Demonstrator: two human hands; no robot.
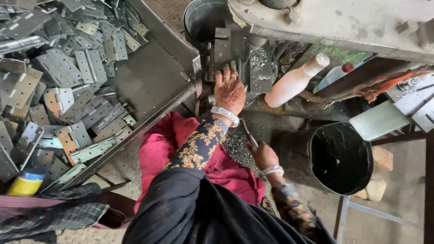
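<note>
Left hand [229,90] lies flat, fingers spread, against the grey metal press fixture [235,56]. Right hand [263,155] closes around a thin metal rod [249,134] beside loose metal swarf [236,145]. A grey sheet-metal tray [151,79] of flat steel hinges [68,77] sits left; a black round bucket [341,158] right.

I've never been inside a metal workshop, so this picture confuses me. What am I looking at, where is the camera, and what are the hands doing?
The camera sits on the person's head, looking down. Their left hand lies flat, fingers spread, against the dark metal block of a grey machine. Their right hand is lower and closes its grip on a thin metal rod. To the left, a sloping grey metal tray holds a pile of flat grey steel hinges. To the right stand a black round bucket and a white plastic bottle.
</note>
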